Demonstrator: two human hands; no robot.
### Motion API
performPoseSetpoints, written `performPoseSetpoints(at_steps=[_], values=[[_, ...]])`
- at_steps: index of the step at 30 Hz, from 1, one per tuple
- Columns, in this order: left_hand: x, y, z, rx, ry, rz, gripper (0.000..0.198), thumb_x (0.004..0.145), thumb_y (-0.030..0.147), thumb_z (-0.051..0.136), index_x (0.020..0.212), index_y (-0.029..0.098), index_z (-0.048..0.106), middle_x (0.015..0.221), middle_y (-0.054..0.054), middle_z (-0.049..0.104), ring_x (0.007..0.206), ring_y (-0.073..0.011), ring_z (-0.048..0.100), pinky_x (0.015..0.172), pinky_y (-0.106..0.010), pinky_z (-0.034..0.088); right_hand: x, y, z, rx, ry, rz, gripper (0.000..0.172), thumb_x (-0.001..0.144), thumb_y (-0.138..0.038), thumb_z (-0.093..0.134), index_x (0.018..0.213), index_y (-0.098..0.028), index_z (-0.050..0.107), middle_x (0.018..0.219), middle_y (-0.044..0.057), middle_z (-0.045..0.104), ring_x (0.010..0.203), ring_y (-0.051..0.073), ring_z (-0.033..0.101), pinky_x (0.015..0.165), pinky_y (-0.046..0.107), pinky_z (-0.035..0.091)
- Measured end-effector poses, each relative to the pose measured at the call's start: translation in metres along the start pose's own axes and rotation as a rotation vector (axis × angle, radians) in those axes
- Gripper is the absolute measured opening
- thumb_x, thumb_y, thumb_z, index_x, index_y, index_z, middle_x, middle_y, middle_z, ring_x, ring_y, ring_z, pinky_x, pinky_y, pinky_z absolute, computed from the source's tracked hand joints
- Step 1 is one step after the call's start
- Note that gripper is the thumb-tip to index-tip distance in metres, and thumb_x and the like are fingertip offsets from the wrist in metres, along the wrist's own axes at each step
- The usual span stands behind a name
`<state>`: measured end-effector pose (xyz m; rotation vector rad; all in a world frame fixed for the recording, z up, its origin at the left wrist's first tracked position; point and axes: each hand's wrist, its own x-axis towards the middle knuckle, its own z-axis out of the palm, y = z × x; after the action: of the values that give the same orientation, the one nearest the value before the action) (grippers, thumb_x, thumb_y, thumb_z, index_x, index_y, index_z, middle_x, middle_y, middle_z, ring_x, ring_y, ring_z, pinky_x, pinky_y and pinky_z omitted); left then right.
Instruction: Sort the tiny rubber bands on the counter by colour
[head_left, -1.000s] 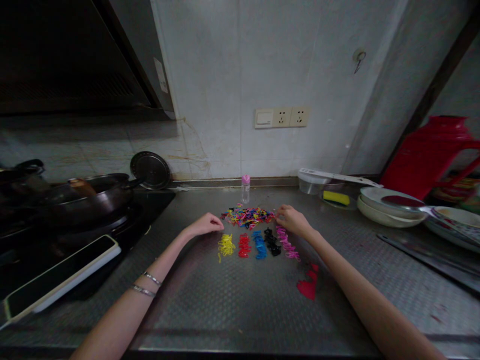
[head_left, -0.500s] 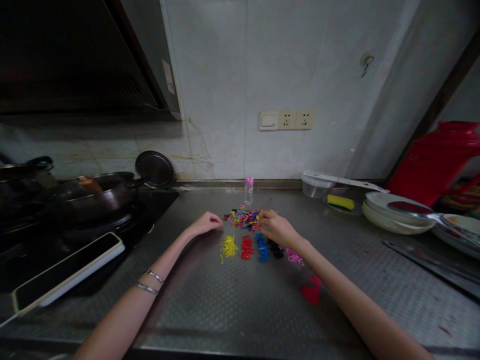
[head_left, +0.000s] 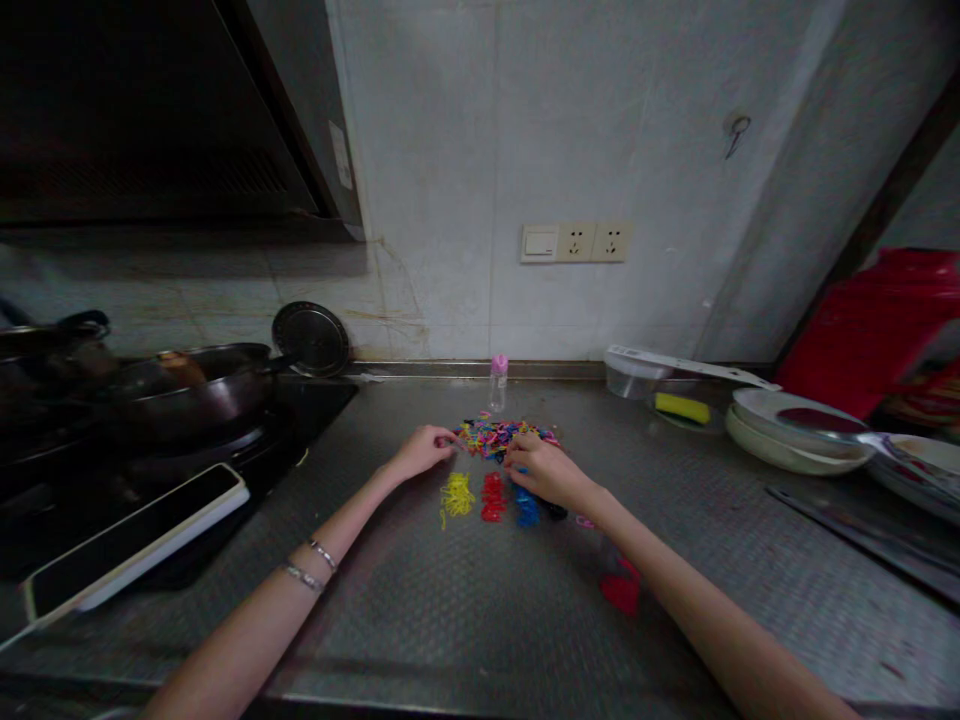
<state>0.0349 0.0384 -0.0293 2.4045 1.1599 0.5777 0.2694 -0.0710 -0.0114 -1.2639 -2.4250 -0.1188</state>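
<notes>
A mixed pile of small coloured plastic clips (head_left: 491,438), which look like locking stitch markers, lies mid-counter. My left hand (head_left: 426,452) is at its left edge, thumb and fingers pinched together. At the pile's front, my right hand (head_left: 551,470) has its fingers bent and pinched; whatever is between the fingertips is too small to make out. Closer to me lie sorted groups: yellow clips (head_left: 457,495), red clips (head_left: 493,498), blue clips (head_left: 526,508), black clips (head_left: 556,511) and pink clips (head_left: 584,521). My right hand and wrist partly cover the last three.
Behind the pile stands a clear bottle with a pink cap (head_left: 498,385). A red heart-shaped piece (head_left: 619,594) lies beside my right forearm. Left are a phone-like device (head_left: 135,540) and a pan (head_left: 195,400); right are a yellow sponge (head_left: 682,408), bowls (head_left: 795,440) and a knife (head_left: 862,535).
My left hand has moved right to the pile's edge. My right hand has shifted left and slightly towards me, uncovering the pile's right side and covering more of the sorted clips.
</notes>
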Motion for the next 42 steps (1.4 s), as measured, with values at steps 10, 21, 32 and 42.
performPoseSetpoints(at_steps=[10, 21, 32, 42], values=[[0.012, 0.013, 0.002, 0.300, -0.037, 0.073, 0.022, 0.076, 0.032, 0.050, 0.089, 0.025, 0.067, 0.078, -0.001, 0.065, 0.071, -0.0142, 0.057, 0.058, -0.020, 0.035, -0.004, 0.019, -0.007, -0.055, 0.016, 0.078, 0.020, 0.084, -0.026, 0.044, 0.085, -0.018, 0.062, 0.091, 0.006, 0.055, 0.090, 0.016, 0.049, 0.080, 0.027, 0.040], [0.012, 0.018, 0.000, 0.379, 0.009, 0.138, 0.019, 0.077, 0.028, 0.049, 0.084, 0.024, 0.067, 0.084, -0.001, 0.064, 0.077, -0.0150, 0.057, 0.062, -0.021, 0.038, -0.008, 0.027, -0.011, -0.103, 0.009, 0.129, 0.021, 0.084, -0.025, 0.043, 0.090, -0.019, 0.062, 0.090, 0.006, 0.056, 0.090, 0.016, 0.048, 0.079, 0.026, 0.039], [0.007, 0.031, 0.000, 0.303, 0.050, 0.198, 0.020, 0.078, 0.026, 0.048, 0.085, 0.022, 0.067, 0.079, -0.001, 0.062, 0.071, -0.0119, 0.055, 0.061, -0.019, 0.037, -0.012, 0.043, -0.008, -0.144, -0.028, 0.223, 0.020, 0.084, -0.025, 0.043, 0.088, -0.019, 0.062, 0.090, 0.006, 0.057, 0.089, 0.016, 0.047, 0.077, 0.025, 0.038], [-0.001, 0.025, -0.006, 0.353, 0.103, 0.061, 0.020, 0.076, 0.025, 0.048, 0.081, 0.023, 0.067, 0.078, -0.001, 0.062, 0.071, -0.0129, 0.055, 0.060, -0.020, 0.036, -0.017, 0.054, -0.002, -0.145, -0.062, 0.281, 0.020, 0.083, -0.024, 0.044, 0.086, -0.019, 0.063, 0.088, 0.006, 0.057, 0.090, 0.016, 0.048, 0.076, 0.023, 0.038]])
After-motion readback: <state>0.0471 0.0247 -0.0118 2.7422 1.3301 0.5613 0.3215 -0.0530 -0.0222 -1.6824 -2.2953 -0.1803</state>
